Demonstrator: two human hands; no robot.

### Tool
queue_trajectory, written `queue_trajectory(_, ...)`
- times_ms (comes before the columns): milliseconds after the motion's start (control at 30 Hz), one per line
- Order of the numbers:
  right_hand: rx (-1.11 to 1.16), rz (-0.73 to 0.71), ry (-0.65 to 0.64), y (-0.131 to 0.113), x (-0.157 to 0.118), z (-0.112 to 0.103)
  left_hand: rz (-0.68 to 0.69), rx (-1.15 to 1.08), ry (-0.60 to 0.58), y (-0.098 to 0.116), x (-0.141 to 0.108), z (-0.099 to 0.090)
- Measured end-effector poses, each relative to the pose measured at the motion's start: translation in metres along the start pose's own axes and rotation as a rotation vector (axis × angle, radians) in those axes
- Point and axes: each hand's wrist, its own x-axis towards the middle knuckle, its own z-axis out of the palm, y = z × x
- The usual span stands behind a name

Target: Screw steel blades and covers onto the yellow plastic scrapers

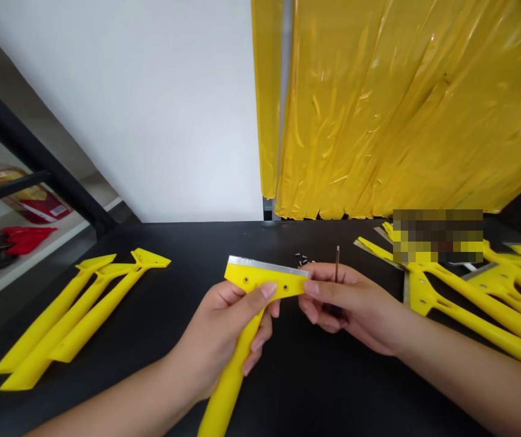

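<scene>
Gripping one yellow scraper (251, 277), the left hand (224, 331) is near the right hand (351, 303) pinching one screwdriver (337, 264); three scrapers (91, 309) lie leftward.

The left forearm (105, 400) and right forearm (469, 382) are bare to the frame's edge, narrowing into a slim left hand (224, 334) and right hand (351, 303), with short, smooth fingernails (268, 290).

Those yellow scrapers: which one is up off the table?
The scraper gripped in the person's left hand, with its metal blade edge uppermost. The other scrapers lie in groups on the black table, to either side.
</scene>
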Motion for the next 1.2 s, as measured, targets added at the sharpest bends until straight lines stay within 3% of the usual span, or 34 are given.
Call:
queue_trajectory(133,-0.103,-0.021,0.055,-0.002,0.000,-0.003,0.005,0.023,0.049,0.001,0.000,0.001)
queue_trajectory(333,-0.294,-0.296,0.282,-0.006,0.010,-0.028,0.038,0.041,0.067,0.007,0.004,-0.006)
queue_trajectory(433,-0.403,-0.358,0.391,-0.006,0.017,-0.041,0.047,0.040,0.063,0.009,0.006,-0.010)
queue_trajectory(633,-0.604,-0.362,0.503,0.008,0.027,-0.059,0.046,0.033,0.058,0.009,0.007,-0.010)
queue_trajectory(800,-0.817,-0.430,0.634,0.016,0.027,-0.060,0.048,0.026,0.074,0.007,0.010,-0.011)
queue_trajectory(900,-0.980,-0.471,0.685,0.005,0.018,-0.056,0.042,0.022,0.086,0.007,0.010,-0.011)
queue_trajectory(1033,-1.144,-0.407,0.745,-0.015,0.008,-0.062,0.046,0.029,0.083,0.007,0.009,-0.010)
queue_trajectory(1200,-1.216,-0.340,0.701,-0.031,0.001,-0.080,0.056,0.033,0.094,0.006,0.009,-0.010)
